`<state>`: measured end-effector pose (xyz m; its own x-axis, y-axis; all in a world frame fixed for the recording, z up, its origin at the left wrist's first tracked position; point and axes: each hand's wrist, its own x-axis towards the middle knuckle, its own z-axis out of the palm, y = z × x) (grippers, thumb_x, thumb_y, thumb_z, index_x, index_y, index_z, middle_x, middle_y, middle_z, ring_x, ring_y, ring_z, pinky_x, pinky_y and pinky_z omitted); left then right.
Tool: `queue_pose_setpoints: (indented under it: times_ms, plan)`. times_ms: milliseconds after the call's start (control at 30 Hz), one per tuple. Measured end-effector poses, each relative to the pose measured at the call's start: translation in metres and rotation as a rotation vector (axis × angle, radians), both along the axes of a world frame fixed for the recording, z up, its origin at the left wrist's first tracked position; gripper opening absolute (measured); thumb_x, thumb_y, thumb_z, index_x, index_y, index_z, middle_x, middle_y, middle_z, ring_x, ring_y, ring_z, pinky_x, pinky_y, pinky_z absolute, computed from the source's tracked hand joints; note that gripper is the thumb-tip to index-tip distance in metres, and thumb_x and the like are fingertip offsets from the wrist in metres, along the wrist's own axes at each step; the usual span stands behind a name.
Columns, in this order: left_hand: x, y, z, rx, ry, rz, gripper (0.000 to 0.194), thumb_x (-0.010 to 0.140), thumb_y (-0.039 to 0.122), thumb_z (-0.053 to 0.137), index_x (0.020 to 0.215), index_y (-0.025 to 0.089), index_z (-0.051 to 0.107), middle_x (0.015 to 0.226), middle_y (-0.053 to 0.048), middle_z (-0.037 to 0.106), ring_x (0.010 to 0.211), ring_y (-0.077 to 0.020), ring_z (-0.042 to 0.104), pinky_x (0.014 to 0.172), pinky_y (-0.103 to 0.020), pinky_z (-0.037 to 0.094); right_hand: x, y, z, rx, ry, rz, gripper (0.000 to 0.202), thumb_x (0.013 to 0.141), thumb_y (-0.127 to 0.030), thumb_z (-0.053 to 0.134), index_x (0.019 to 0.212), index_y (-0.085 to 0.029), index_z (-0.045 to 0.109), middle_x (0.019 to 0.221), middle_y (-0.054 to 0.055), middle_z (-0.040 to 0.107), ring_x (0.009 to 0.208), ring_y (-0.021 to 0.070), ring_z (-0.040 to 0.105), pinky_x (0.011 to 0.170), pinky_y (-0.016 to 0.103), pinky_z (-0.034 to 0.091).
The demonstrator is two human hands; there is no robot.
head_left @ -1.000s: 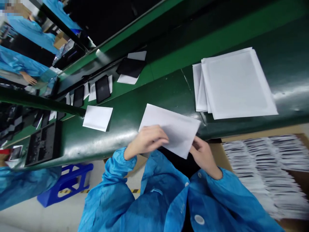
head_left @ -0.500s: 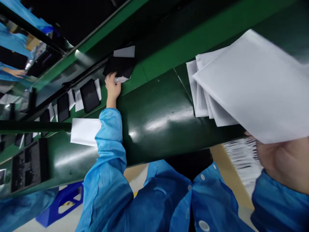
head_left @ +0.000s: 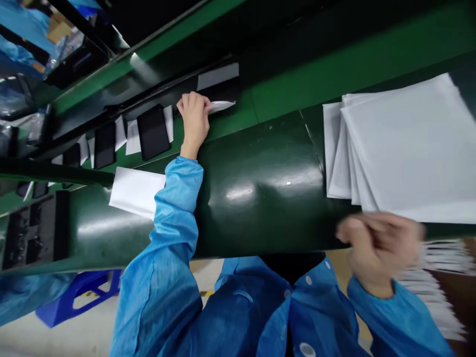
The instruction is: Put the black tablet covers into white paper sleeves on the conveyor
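1. Here's my right hand (head_left: 381,248), blurred, just on the near side of the white stack (head_left: 416,153); fingers curled, but I can't tell whether the tips meet.
2. Left of the stack, well apart, lies a flat white envelope (head_left: 136,192), partly behind my sleeve (head_left: 178,198).
3. Farther out, left of the stack, my left hand (head_left: 194,121) has its fingers clamped on a white slip (head_left: 223,105)!
4. Just beyond that slip, left of the stack: a black slab (head_left: 225,91).

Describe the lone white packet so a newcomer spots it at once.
On the green workbench, look just left of the blue left sleeve. The flat white packet lies there, partly covered by that sleeve, near the dark bar's end. Unlike the white stack at right, it lies singly, under no black tablet.
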<state>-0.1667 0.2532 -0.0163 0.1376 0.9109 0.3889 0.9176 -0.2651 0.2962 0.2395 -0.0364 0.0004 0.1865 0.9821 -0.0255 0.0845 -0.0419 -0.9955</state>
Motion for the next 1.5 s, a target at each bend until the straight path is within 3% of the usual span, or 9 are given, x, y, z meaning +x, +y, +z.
queue_pose_setpoints:
  times_ms: [67,167,300,400,667,733,867,1033,1500]
  plan:
    - [0.021,-0.029,0.003,0.06,0.025,-0.05,0.019,0.113,0.035,0.053,0.108,0.02,0.064,0.124,-0.012,0.068,0.122,-0.0264,0.05,0.115,-0.051,0.031,-0.022,0.026,0.005,-0.009,0.104,0.156,0.034,0.096,-0.055,0.079,0.112,-0.03,0.063,0.093,0.003,0.077,0.058,0.0176,0.068,0.045,0.031,0.055]
    - [0.054,-0.094,0.002,0.132,0.056,-0.183,0.027,0.114,0.039,0.05,0.102,0.021,0.066,0.112,-0.011,0.073,0.119,-0.0279,0.059,0.113,-0.05,0.034,-0.051,0.078,0.005,-0.219,0.375,0.437,0.057,0.093,-0.071,0.075,0.129,-0.03,0.057,0.129,0.009,0.077,0.077,0.0208,0.077,0.056,0.034,0.063]
    - [0.077,-0.182,-0.005,0.296,0.129,-0.395,0.024,0.113,0.027,0.052,0.099,0.023,0.072,0.094,-0.005,0.077,0.099,-0.0212,0.066,0.103,-0.044,0.04,-0.075,0.127,-0.007,-0.178,0.413,0.495,0.067,0.082,-0.071,0.085,0.128,-0.028,0.062,0.124,0.007,0.078,0.103,0.0288,0.078,0.088,0.048,0.069]
    - [0.077,-0.22,-0.005,0.347,0.107,-0.469,0.02,0.11,0.021,0.059,0.101,0.026,0.076,0.089,-0.003,0.078,0.09,-0.0186,0.067,0.094,-0.041,0.044,-0.079,0.132,-0.016,-0.039,0.344,0.537,0.065,0.075,-0.061,0.094,0.123,-0.024,0.069,0.13,0.007,0.078,0.132,0.0338,0.069,0.119,0.054,0.056]
    - [0.056,-0.27,0.014,0.482,0.029,-0.216,0.025,0.104,0.007,0.061,0.092,0.025,0.075,0.078,-0.002,0.072,0.078,-0.0172,0.065,0.076,-0.035,0.045,-0.073,0.128,-0.017,-0.125,0.476,0.522,0.065,0.075,-0.066,0.095,0.12,-0.027,0.069,0.107,0.005,0.08,0.096,0.031,0.078,0.079,0.049,0.071]
    - [0.049,-0.295,0.021,0.407,0.086,-0.114,0.024,0.103,0.008,0.061,0.09,0.024,0.073,0.076,-0.002,0.069,0.075,-0.0175,0.064,0.073,-0.034,0.045,-0.072,0.13,-0.014,-0.093,0.538,0.501,0.071,0.073,-0.067,0.096,0.125,-0.027,0.07,0.121,0.006,0.081,0.114,0.0326,0.077,0.093,0.051,0.071]
    - [0.042,-0.34,0.038,-0.141,0.074,-0.019,0.022,0.106,0.022,0.06,0.086,0.022,0.069,0.079,-0.002,0.067,0.072,-0.0172,0.063,0.07,-0.03,0.048,-0.07,0.131,-0.006,-0.06,0.648,0.55,0.074,0.071,-0.064,0.098,0.127,-0.026,0.072,0.138,0.007,0.077,0.141,0.0337,0.066,0.119,0.055,0.059]
    - [0.055,-0.354,0.057,-0.533,-0.141,0.015,0.023,0.106,0.03,0.057,0.087,0.023,0.069,0.082,-0.003,0.072,0.076,-0.0183,0.068,0.074,-0.029,0.054,-0.069,0.127,0.0,-0.128,0.683,0.589,0.067,0.072,-0.062,0.098,0.123,-0.026,0.073,0.131,0.008,0.079,0.139,0.0345,0.068,0.115,0.058,0.062]
    - [0.067,-0.328,0.057,-0.674,-0.225,0.053,0.019,0.096,0.028,0.057,0.08,0.02,0.062,0.066,0.001,0.062,0.06,-0.0126,0.054,0.063,-0.024,0.042,-0.065,0.125,-0.002,-0.206,0.697,0.588,0.05,0.073,-0.05,0.096,0.112,-0.025,0.076,0.119,0.007,0.082,0.122,0.0353,0.077,0.1,0.06,0.068]
